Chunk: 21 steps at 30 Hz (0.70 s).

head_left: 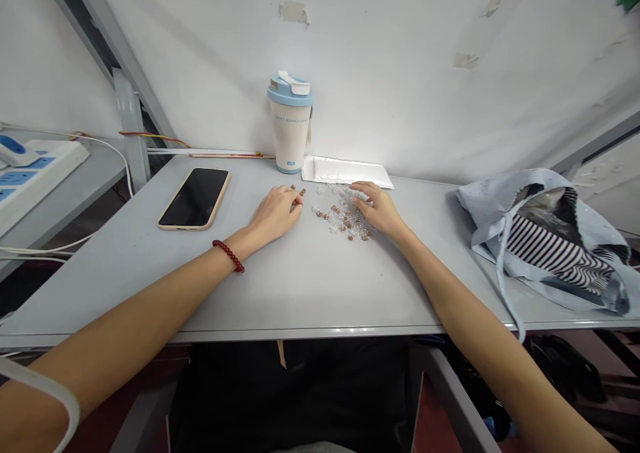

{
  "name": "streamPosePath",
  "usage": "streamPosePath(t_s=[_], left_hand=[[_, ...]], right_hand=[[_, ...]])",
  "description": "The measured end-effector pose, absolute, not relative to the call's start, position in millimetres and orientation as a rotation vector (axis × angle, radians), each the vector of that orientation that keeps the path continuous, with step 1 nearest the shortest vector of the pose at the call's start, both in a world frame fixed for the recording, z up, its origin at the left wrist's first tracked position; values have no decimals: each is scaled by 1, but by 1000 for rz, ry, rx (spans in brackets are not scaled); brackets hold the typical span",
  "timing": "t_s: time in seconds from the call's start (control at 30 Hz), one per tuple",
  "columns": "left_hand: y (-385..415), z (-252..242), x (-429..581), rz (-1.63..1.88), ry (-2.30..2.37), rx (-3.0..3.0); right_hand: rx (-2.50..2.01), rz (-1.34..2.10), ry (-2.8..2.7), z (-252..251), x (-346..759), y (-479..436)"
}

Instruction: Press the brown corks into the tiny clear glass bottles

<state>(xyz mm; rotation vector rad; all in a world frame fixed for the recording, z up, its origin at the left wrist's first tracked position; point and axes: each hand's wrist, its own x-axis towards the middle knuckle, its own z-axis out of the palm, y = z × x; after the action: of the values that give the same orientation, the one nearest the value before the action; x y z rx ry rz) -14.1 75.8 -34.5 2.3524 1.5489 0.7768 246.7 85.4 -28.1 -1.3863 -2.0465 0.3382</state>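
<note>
The left hand (274, 214) has its fingers drawn together, just beside 2 small brown bits (302, 191) at the fingertips; whether it pinches anything is too small to tell. The right hand (376, 207) is spread, its fingers resting on the far side of a loose pile of clear plastic pieces with brown beads (343, 218), which lies on the counter (300, 293) between the 2 hands and partly under the right hand's fingers. A red bead bracelet (229, 256) circles the left wrist.

Beyond the pile stand a blue-lidded tumbler (290, 129) and a white padded envelope (345, 171). A black-screened phone (194, 199) lies left of the left hand. A pale blue cloth bag (545, 239) holding striped fabric (555, 256) sits at the right, and a power strip (35, 173) is cut off at the left edge.
</note>
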Motion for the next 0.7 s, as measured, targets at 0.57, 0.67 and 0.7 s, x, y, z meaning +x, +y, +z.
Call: streamPosePath(t_s=[0.57,0.67,0.7], left_hand=[[72,-31,-12,893,1483,2296],[61,-24,-6,1043,1346,2239],[57,-21,-3,1077,1296,2215]], right_hand=[[-1470,483,-1885,-19,243,80],[-1357,668,-1753,-12,236,70],[-1313,733,-1730,-9,233,65]])
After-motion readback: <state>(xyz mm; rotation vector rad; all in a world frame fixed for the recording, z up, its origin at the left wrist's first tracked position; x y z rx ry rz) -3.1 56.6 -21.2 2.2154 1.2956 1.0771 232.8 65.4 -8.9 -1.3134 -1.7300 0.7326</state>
